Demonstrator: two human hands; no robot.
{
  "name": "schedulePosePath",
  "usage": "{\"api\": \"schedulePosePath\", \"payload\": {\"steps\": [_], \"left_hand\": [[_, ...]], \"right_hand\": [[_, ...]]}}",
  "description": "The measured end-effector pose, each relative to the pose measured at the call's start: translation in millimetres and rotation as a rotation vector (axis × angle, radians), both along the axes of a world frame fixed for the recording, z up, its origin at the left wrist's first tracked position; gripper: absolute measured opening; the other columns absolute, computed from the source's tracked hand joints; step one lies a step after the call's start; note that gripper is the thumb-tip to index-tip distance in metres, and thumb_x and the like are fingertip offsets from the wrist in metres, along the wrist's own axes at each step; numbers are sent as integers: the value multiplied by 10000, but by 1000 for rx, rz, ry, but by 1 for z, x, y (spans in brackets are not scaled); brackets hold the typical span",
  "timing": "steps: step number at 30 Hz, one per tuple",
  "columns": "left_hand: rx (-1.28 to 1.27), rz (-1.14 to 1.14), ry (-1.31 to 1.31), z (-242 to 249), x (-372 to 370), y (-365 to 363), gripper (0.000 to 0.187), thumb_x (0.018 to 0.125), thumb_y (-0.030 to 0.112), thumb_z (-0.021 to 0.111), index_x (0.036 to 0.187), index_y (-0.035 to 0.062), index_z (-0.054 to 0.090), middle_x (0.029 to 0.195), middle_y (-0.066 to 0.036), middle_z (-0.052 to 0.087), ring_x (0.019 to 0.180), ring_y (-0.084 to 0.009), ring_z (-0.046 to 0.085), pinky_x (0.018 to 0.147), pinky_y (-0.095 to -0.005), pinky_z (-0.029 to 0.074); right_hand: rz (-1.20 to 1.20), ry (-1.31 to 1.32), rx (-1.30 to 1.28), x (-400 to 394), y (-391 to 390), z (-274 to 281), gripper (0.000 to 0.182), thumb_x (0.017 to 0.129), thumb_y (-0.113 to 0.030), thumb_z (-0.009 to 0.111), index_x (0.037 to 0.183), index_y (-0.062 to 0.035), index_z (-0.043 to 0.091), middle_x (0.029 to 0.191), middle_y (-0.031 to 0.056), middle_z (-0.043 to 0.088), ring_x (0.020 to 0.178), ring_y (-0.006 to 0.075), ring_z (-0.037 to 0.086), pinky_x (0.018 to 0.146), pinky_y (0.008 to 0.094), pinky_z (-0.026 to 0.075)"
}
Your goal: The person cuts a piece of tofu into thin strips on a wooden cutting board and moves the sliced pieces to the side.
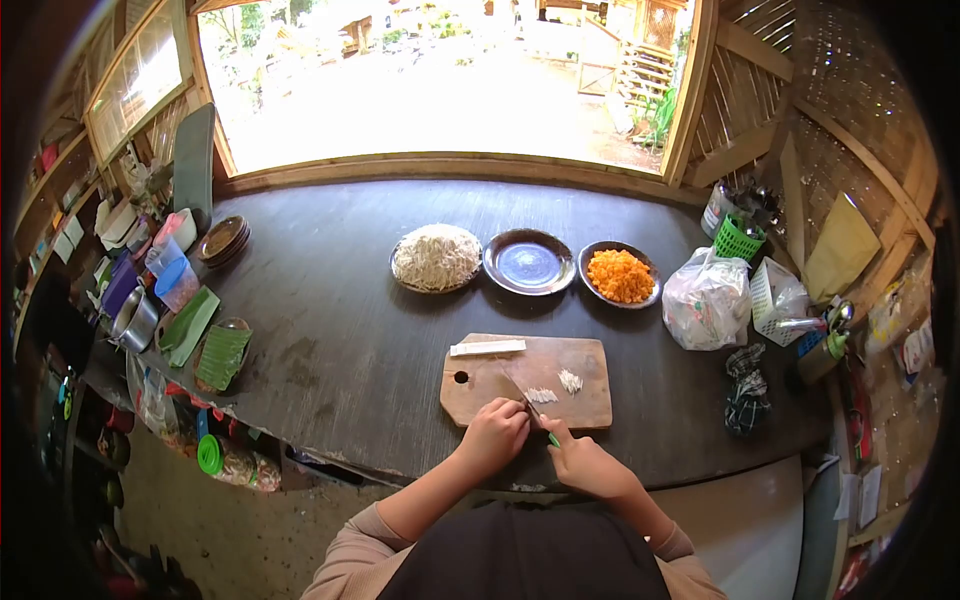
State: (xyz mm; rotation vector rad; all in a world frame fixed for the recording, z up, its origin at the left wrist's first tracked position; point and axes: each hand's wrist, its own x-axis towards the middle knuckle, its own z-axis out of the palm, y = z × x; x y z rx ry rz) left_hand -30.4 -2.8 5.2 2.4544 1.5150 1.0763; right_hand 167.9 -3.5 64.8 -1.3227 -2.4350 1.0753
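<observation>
My right hand [580, 462] is closed around the green handle of a knife [524, 390], whose blade slants up and left over a wooden cutting board [585, 355]. Just left of the blade, my left hand [497, 432] rests at the board's near edge with its fingers curled; what they press on is hidden. Beside the blade lies a small heap of chopped white bits [542, 396], with a second little pile [570, 381] to its upper right. A pale white block-like strip [487, 348] lies along the board's far left edge.
Behind the board are a plate of white shreds [436, 256], a bare dark plate [529, 264] and a bowl of diced orange pieces [620, 277]. A plastic bag [707, 300] and dark cloth [746, 390] lie right. Banana leaves [190, 328] and containers line the left.
</observation>
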Motion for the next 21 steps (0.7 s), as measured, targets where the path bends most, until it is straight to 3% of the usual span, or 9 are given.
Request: {"api": "schedulePosePath", "payload": {"steps": [5,9,11,18,20,21], "left_hand": [[-34,1,-5,6,1,-2,99,807,91,685,849,2,686,983,-107,662,952,-284,623,843,-392,522],[-33,12,-22,7,-1,-2,98,815,86,674,863,3,689,996,-102,661,958,-284,622,855,-384,519],[-37,-4,-18,4,-2,-2,104,821,89,668,873,2,690,992,-105,664,959,-287,622,867,-384,514],[-29,-13,17,5,-1,-2,112,826,100,666,871,0,690,997,-117,678,972,-281,627,878,-392,509],[-32,-18,37,7,-1,-2,111,833,98,658,875,-1,688,1001,-117,680,978,-279,628,877,-393,509],[-30,-20,38,6,-2,-2,111,833,98,658,875,-1,688,1001,-117,680,978,-279,628,877,-393,509]], "right_hand": [[1,204,186,-10,13,-33,454,961,-97,499,1392,-67,358,770,336,625,733,501,637,637,565,495],[20,217,172,-4,12,-16,443,963,-101,501,1385,-74,371,762,335,622,733,504,635,635,562,492],[-33,-32,-106,-1,0,17,456,976,-104,495,1401,-46,339,970,348,634,861,518,629,723,550,497],[-38,112,27,-8,8,-27,460,973,-105,506,1401,-54,346,969,356,628,870,525,622,732,555,490],[-29,141,100,-12,11,-24,441,968,-101,496,1385,-69,354,765,337,618,728,506,631,628,572,485],[-30,142,102,-10,10,-25,441,968,-101,496,1385,-69,354,765,337,618,728,506,631,628,572,485]]}}
